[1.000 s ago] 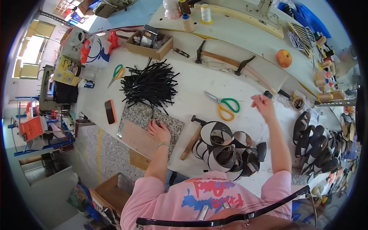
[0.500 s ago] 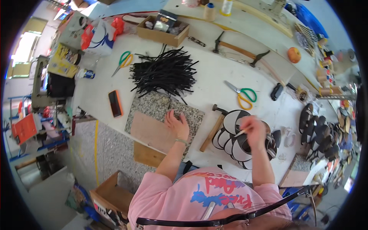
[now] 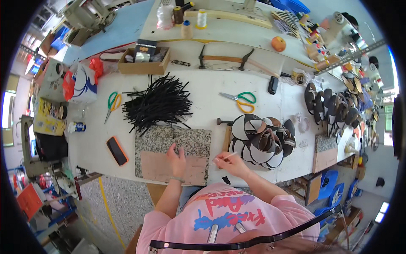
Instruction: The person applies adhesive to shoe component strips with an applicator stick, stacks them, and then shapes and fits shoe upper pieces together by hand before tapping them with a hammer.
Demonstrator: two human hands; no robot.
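**Two hands drawn in over the slab**

Half a second before, the right hand (image 3: 230, 163) was raised over the pile of black-and-white pieces (image 3: 260, 142); it had since dropped to the table's (image 3: 203, 106) near edge, fingers pinched shut on a thin white stick (image 3: 226, 156). The left hand (image 3: 176, 157) stayed flat, fingers spread, on the granite slab (image 3: 156, 142) where the brown sheet (image 3: 156, 167) lay. Black strips (image 3: 158, 103) were heaped behind the slab, green scissors (image 3: 241, 99) and a hammer (image 3: 226, 129) near, an orange phone (image 3: 116, 150) to the left.
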